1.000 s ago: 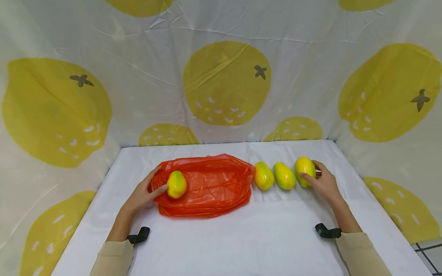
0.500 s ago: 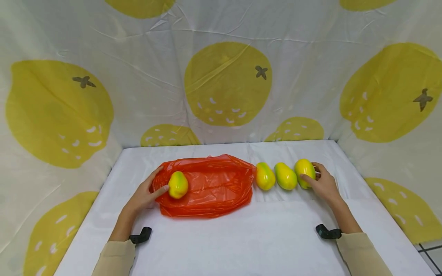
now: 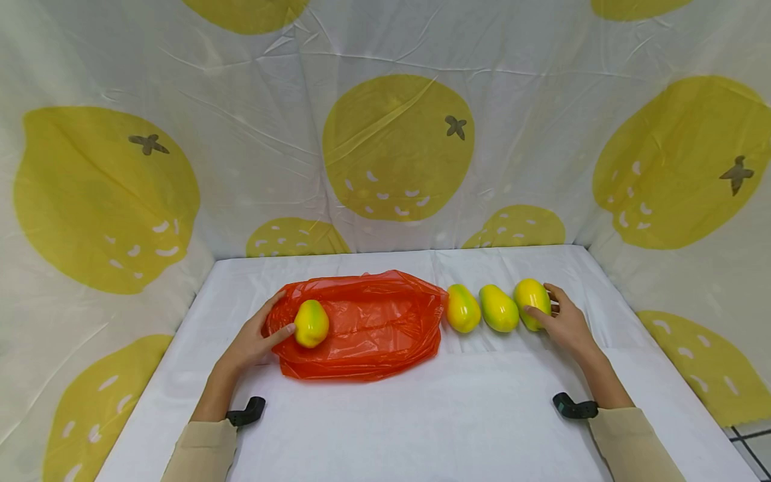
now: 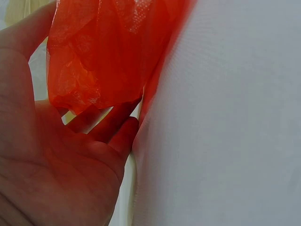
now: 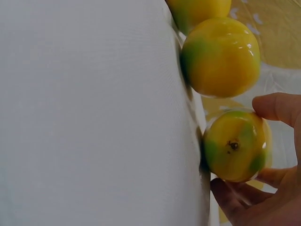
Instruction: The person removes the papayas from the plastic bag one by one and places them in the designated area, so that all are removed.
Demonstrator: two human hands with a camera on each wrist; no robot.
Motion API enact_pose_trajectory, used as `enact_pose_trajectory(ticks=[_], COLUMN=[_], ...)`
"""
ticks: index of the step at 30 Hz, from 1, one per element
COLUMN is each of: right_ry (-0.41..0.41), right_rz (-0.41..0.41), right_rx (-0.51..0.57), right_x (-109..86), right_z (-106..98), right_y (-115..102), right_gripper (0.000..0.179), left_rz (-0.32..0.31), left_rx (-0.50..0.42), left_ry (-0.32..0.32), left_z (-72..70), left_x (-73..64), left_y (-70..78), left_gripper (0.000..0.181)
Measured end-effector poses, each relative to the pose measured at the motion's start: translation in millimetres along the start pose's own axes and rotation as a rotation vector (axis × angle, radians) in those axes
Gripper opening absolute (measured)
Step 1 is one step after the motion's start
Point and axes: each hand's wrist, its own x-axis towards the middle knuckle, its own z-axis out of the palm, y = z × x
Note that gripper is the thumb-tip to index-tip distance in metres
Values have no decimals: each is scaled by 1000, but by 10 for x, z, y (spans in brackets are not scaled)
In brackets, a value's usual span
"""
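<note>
Red plastic bag (image 3: 373,321) is my landmark: it lies spread on the white-covered counter (image 3: 409,428), with one yellow-green fruit, the bag fruit (image 3: 311,325), at its left end. I cannot tell whether that fruit sits on top of the bag or within its mouth. To the right of the bag lies a row of three: the near fruit (image 3: 463,309), just beside the bag's right end, then the middle fruit (image 3: 499,309), then the far fruit (image 3: 531,294). Change over the last second: slight. The far fruit, with the right hand (image 3: 566,323), appears to have come a little nearer the middle fruit and so the bag; the other fruits hold their places relative to the bag. Right hand: curved about the far fruit, thumb on one side, fingers on the other; the fruit appears to rest on the counter. Left hand (image 3: 253,337): at the bag's left end, half spread, thumb at the bag fruit, fingers loosely bent by the bag; I cannot tell whether it grips. For the work in hand, I read this as a fine adjustment, not a transfer: no fruit is visibly lifted.
</note>
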Motion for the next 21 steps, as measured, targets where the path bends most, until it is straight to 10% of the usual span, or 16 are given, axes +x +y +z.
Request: enact_pose_trajectory(ticks=[21], right_ry=[-14], right_rz=[32], right_rx=[31], right_x=[-14], right_z=[-9], right_y=[-19], right_gripper=[93], left_rz=[-29], left_rx=[-7], left_ry=[-6], left_z=[-5], left_x=[-1], left_y=[15], left_gripper=[91])
